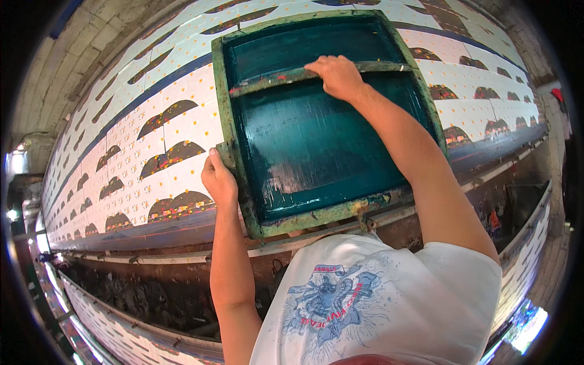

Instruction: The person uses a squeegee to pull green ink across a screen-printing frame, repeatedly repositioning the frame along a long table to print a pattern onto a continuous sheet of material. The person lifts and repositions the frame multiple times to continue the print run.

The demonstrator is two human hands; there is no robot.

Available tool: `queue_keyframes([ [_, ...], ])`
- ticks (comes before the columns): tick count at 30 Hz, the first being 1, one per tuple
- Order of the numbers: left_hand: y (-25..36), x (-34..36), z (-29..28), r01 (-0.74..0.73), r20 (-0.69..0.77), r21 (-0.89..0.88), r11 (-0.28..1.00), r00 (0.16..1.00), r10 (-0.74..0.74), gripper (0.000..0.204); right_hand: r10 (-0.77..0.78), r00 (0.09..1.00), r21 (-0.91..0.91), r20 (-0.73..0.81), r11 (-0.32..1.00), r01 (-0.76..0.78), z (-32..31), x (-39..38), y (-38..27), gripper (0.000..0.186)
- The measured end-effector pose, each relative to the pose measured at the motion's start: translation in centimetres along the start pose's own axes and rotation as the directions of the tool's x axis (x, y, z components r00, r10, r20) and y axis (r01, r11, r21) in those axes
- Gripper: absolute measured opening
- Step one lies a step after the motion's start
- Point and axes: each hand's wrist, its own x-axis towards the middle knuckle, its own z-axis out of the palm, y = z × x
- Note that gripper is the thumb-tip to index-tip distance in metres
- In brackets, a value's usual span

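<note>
A screen printing frame [325, 215] with a worn green rim and a dark teal mesh lies on the printed cloth in front of me. My right hand [337, 76] is closed over the top of a long squeegee [267, 84] that spans the mesh from side to side, in its far part. Wet streaks show on the mesh between the squeegee and the near rim. My left hand [220, 177] grips the left rim of the frame, with the thumb up and the other fingers partly hidden.
White cloth [182, 131] with dark scalloped shapes and small orange and red motifs covers the long table on both sides of the frame. A metal rail [152, 258] runs along the table's near edge. Beyond a dark gap, another printed cloth [109, 316] lies behind me.
</note>
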Motion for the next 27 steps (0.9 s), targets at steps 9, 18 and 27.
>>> queue_keyframes([
  [9,-0.9,0.2,0.2,0.032,-0.035,0.038,0.999,0.999,-0.031,0.042,0.0,1.0,-0.094,-0.002,0.996,0.0,3.6,10.9,6.7,0.044],
  [18,-1.0,0.0,0.3,0.069,-0.071,0.056,0.996,0.995,-0.065,0.033,0.01,1.0,-0.051,-0.027,0.999,-0.011,3.4,14.9,8.9,0.044],
  [27,-0.6,-0.3,0.5,0.098,-0.078,0.036,0.995,0.992,-0.095,0.033,-0.041,0.999,0.061,-0.004,0.997,0.041,2.9,15.0,10.5,0.035],
])
